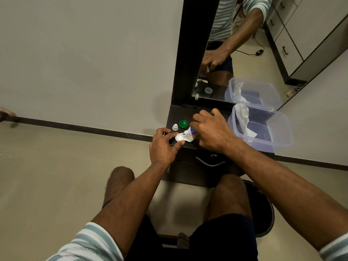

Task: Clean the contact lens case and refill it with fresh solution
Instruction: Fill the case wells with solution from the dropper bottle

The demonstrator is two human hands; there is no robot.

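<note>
A white contact lens case [179, 137] lies open on the dark dresser top [175, 113] near its front edge. My left hand [163, 147] pinches the case's left well between thumb and fingers. My right hand [212, 130] grips a small solution bottle [191, 131] with a blue label, tilted so its white nozzle points down at the case. A green cap [183, 123] and a small white bottle cap [175, 127] sit just behind the case.
A clear plastic box [263, 127] holding a crumpled white tissue [243, 113] stands at the right of the dresser top. A dark-framed mirror [235, 53] rises behind it. A drawer with a metal handle [210, 162] is below the top.
</note>
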